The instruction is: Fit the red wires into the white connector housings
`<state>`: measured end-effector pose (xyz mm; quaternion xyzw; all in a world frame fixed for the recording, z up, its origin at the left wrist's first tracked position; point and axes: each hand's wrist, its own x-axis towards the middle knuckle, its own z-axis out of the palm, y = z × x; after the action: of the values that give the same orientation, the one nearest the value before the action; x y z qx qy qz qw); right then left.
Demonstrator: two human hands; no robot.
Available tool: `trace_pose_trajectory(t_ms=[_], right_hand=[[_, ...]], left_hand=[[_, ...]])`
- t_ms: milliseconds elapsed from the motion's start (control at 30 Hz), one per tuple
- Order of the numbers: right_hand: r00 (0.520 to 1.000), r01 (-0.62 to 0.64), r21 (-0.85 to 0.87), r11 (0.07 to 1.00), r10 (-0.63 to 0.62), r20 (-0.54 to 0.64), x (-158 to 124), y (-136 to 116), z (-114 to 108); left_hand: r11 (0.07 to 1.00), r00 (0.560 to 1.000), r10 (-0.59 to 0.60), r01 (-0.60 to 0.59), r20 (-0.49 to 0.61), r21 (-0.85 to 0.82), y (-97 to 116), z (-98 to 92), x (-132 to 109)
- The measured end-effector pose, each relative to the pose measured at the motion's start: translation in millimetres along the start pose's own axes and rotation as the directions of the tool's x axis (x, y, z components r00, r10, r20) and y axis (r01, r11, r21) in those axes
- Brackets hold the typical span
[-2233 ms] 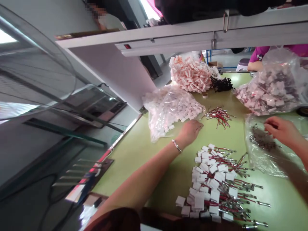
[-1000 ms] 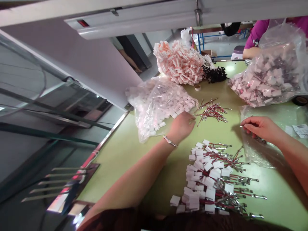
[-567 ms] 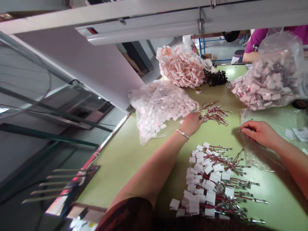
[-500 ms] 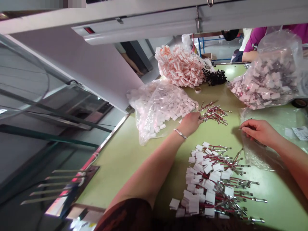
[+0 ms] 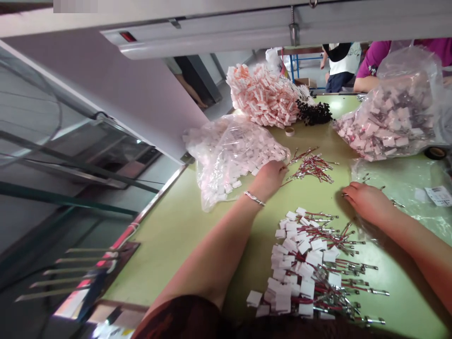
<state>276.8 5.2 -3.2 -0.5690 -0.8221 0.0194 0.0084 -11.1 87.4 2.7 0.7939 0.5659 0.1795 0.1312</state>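
My left hand (image 5: 270, 180), wearing a bracelet, is closed at the left edge of a small pile of red wire leads (image 5: 313, 168) with metal ends. A thin red lead runs out from under its fingers. My right hand (image 5: 365, 201) hovers over the table at the edge of a flat clear bag (image 5: 416, 181), fingers pinched on a small metal piece (image 5: 345, 194). Several metal pieces (image 5: 398, 204) lie on that bag. Nearer me are rows of white connector housings (image 5: 282, 299) with red leads and metal ends attached.
A clear bag of white housings (image 5: 229, 155) lies left of my left hand. Behind are a heap of pink-white connectors (image 5: 263, 96), black parts (image 5: 314, 113) and a tape roll (image 5: 289, 132). A full bag (image 5: 388, 117) stands back right. A lamp (image 5: 212, 40) hangs overhead; people are beyond.
My left hand has drawn slightly left from the pile of leads. The right hand has moved left and a little down, uncovering metal pieces on the flat bag.
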Motion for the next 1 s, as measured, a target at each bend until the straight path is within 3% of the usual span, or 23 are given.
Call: trace_pose_trajectory(t_ms=[67,267,433,533,600,700,833,1000], right_hand=[[1.000,-0.004,-0.048,0.999,0.003,-0.011,-1.2,-1.6,0.5],[0.996,-0.007,0.052,0.999,0.012,-0.092,-4.8,2.8,-4.3],[0.992,0.018,0.195,0.981,0.007,-0.127,-4.8,2.8,-9.1],[0.988,0.036,0.424,0.905,0.032,-0.151,-2.3,0.9,-10.6],[0.985,-0.007,0.554,0.833,0.100,-0.137,-0.4,-3.3,-10.6],[0.980,-0.086,0.669,0.739,0.185,-0.079,1.3,-13.8,-9.3],[0.973,-0.105,0.734,0.671,0.221,-0.063,3.6,-26.5,-6.4],[0.974,-0.078,0.730,0.679,0.206,-0.088,6.4,-34.0,-4.6]], left_hand=[[1.000,0.999,0.013,-0.014,0.049,0.004,4.1,1.8,-2.3],[0.999,0.976,-0.041,0.035,0.215,0.031,-0.9,0.7,-6.5],[0.997,0.966,-0.051,0.033,0.254,0.075,-12.7,-21.7,-5.4],[0.984,0.947,-0.048,0.100,0.319,-0.149,-1.0,-30.8,-7.5],[0.895,0.952,-0.040,0.170,0.305,-0.413,18.1,-25.0,-10.3],[0.768,0.952,-0.011,0.205,0.307,-0.607,50.5,-2.1,-15.6],[0.704,0.944,0.061,0.190,0.325,-0.684,74.0,23.3,-22.1],[0.713,0.938,0.154,0.113,0.311,-0.692,76.2,25.7,-26.0]])
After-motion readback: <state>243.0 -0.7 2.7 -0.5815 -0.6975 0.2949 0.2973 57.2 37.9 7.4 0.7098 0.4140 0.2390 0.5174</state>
